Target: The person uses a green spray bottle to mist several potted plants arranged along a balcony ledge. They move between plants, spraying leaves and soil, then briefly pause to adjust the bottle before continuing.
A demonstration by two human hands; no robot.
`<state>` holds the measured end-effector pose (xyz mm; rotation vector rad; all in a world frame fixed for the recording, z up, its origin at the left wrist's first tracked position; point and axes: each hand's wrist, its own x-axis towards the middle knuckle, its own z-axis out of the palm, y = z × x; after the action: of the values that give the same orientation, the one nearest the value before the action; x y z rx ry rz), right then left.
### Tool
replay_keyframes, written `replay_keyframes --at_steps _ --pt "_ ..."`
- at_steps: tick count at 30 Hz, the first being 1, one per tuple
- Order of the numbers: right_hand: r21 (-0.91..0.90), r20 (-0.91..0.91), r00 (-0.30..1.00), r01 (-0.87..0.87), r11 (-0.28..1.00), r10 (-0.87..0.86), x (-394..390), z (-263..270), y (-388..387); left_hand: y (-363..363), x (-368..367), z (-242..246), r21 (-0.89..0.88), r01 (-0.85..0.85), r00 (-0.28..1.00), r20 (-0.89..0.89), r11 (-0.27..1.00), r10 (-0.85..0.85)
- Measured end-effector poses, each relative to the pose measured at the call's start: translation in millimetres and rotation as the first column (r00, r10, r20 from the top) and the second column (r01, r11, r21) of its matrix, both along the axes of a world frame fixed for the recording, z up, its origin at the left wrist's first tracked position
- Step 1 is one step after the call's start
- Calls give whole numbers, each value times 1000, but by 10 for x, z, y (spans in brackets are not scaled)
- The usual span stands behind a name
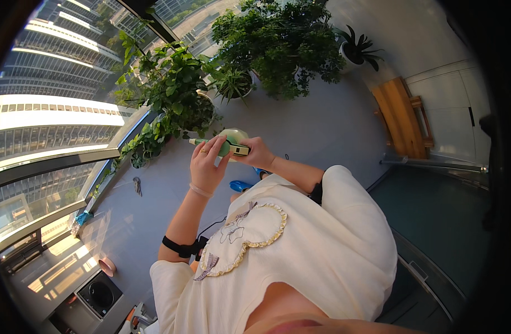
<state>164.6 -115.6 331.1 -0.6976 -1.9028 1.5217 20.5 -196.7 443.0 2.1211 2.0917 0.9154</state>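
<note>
A green and cream spray bottle (pixel 238 149) is held out in front of me, seen from above with its pale translucent body below the head. Its narrow nozzle points left. My right hand (pixel 257 153) grips the bottle at the right end of its head, with most of its fingers hidden. The fingers of my left hand (pixel 206 165) close around the green part behind the nozzle. A ring sits on one of those fingers. The bottle's underside is out of sight.
Leafy potted plants (pixel 176 87) line the window (pixel 59 167) ahead and to the left. A larger bushy plant (pixel 276 46) stands beyond the bottle. To the right are a wooden bench (pixel 397 117) and a glass door (pixel 434 163). Blue shoes (pixel 240 185) show on the grey floor (pixel 163 183).
</note>
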Motion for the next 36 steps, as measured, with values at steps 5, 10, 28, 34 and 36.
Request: replay_keyframes --at_steps 5,10,28,34,36 --pt "-30 75 996 -56 998 58 64 11 108 105 50 113 -30 -4 1000 29 1000 5" --pt "-85 37 999 -6 996 9 117 -27 140 141 54 432 3 -13 999 36 1000 13" --pt "-137 -7 1000 0 991 -1 116 76 196 339 75 619 161 100 992 60 982 -111" --pt "-147 9 999 54 988 -54 13 220 113 282 -78 299 67 94 988 118 993 -101" --pt "-98 113 993 56 994 -45 -29 243 124 305 -122 190 80 117 983 130 990 -127"
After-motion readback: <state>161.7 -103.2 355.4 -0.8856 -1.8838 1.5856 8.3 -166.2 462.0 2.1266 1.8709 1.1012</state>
